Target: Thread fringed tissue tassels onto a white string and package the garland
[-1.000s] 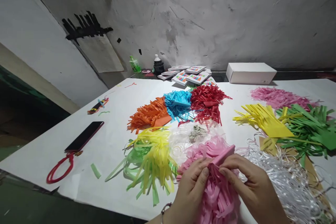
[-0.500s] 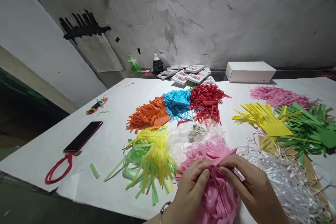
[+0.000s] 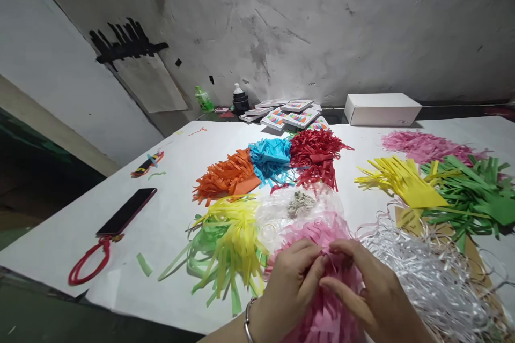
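Observation:
Pink fringed tissue paper (image 3: pixel 328 305) hangs below and between my hands near the table's front edge. My left hand (image 3: pixel 292 281), with a silver bracelet at the wrist, pinches the top of this paper. My right hand (image 3: pixel 368 286) is at the paper's right side, its thumb and forefinger curved round the upper part; the fingertips are partly blurred. Behind my hands lies another bunch of pink fringe (image 3: pixel 309 230), next to a clear plastic bag (image 3: pixel 273 214) with small pale pieces (image 3: pixel 300 203) on or in it.
Yellow-green (image 3: pixel 237 241), orange (image 3: pixel 229 174), blue (image 3: pixel 270 158) and red fringes (image 3: pixel 317 150) lie left and behind. Silvery strands (image 3: pixel 418 273), yellow (image 3: pixel 414 187) and green fringes (image 3: pixel 478 193) are right. A phone (image 3: pixel 126 211) lies left; a white box (image 3: pixel 382 109) stands behind.
The rolled pink strip that stuck up between my hands no longer shows. My right hand has shifted slightly left, its thumb now lower and farther from the forefinger.

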`<act>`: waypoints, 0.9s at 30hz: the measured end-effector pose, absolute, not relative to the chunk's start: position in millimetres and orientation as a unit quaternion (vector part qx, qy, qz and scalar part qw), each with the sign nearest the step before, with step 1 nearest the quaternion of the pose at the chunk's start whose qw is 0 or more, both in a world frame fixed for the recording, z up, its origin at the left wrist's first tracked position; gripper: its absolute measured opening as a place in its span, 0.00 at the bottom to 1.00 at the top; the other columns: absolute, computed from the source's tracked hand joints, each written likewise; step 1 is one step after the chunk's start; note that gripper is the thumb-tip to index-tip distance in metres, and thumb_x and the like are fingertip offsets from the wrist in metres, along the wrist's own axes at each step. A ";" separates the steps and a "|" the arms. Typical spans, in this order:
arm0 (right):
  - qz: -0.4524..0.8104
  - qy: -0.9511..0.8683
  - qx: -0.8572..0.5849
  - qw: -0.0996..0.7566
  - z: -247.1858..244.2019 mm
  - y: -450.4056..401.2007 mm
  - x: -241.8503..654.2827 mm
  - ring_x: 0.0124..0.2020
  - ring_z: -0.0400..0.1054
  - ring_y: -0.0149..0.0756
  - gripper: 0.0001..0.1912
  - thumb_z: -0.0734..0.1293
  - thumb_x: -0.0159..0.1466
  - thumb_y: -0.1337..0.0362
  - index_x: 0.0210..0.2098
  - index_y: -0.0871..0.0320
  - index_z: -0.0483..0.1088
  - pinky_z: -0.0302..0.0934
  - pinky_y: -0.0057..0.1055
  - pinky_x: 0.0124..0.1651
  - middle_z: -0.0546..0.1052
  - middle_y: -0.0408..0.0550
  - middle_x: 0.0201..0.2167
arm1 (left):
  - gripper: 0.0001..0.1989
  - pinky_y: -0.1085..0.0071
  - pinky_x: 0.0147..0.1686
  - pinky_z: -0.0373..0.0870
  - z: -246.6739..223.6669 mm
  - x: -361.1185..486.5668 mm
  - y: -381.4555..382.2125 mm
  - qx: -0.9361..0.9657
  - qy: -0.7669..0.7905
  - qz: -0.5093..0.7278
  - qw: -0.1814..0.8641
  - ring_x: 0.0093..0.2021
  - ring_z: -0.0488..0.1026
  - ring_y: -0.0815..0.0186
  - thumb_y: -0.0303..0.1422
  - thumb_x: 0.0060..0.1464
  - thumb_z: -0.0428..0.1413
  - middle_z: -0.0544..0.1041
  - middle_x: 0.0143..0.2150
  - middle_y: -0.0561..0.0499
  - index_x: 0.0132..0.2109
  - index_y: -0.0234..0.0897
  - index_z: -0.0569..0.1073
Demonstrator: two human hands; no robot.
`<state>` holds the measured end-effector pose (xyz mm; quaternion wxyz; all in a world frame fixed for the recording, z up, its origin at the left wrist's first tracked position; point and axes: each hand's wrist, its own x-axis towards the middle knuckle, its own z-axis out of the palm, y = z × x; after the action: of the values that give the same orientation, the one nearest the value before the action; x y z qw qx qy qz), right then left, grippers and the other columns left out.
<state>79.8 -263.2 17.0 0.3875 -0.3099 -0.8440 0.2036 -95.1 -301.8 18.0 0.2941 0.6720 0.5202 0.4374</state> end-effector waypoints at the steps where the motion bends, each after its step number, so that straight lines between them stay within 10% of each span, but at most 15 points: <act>1: 0.193 -0.847 -0.306 0.389 17.0 -264.0 78.4 0.38 0.75 0.30 0.12 0.64 0.70 0.60 0.52 0.52 0.63 0.69 0.22 0.41 0.78 0.43 0.39 | 0.15 0.72 0.34 0.63 18.1 -95.3 -301.6 0.680 0.515 0.433 0.293 0.33 0.69 0.66 0.31 0.68 0.48 0.73 0.31 0.49 0.35 0.34 0.76; 15: -0.005 -0.864 -0.306 0.399 27.3 -263.7 84.4 0.38 0.71 0.39 0.11 0.61 0.69 0.68 0.49 0.60 0.70 0.64 0.35 0.42 0.75 0.51 0.38 | 0.11 0.69 0.37 0.72 11.8 -102.4 -303.2 0.755 0.490 0.385 0.205 0.37 0.74 0.62 0.24 0.61 0.54 0.78 0.39 0.46 0.48 0.38 0.75; 21: 0.104 -0.842 -0.335 0.410 22.2 -266.0 85.9 0.32 0.73 0.32 0.11 0.58 0.70 0.70 0.44 0.55 0.71 0.66 0.25 0.34 0.76 0.45 0.34 | 0.25 0.59 0.47 0.73 10.6 -107.4 -300.4 0.832 0.418 0.361 0.051 0.49 0.72 0.57 0.20 0.62 0.50 0.76 0.48 0.41 0.64 0.38 0.65; 24: 0.213 -0.804 -0.355 0.427 22.9 -267.2 85.8 0.32 0.73 0.31 0.10 0.59 0.71 0.66 0.39 0.53 0.72 0.66 0.23 0.35 0.76 0.42 0.31 | 0.20 0.47 0.62 0.58 14.0 -110.3 -298.0 0.854 0.383 0.349 -0.036 0.62 0.61 0.51 0.23 0.64 0.51 0.70 0.59 0.40 0.61 0.40 0.69; 27: 0.342 -0.745 -0.391 0.419 20.1 -267.5 87.7 0.32 0.73 0.32 0.12 0.61 0.70 0.58 0.36 0.53 0.75 0.66 0.22 0.34 0.77 0.43 0.31 | 0.13 0.56 0.60 0.59 17.6 -110.8 -296.2 0.841 0.381 0.377 -0.072 0.55 0.66 0.57 0.24 0.65 0.51 0.75 0.52 0.43 0.52 0.38 0.75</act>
<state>87.7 -267.5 20.1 0.4188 -0.3905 -0.7452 0.3418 -110.8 -296.2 17.6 -0.0715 0.8413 0.3813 0.3765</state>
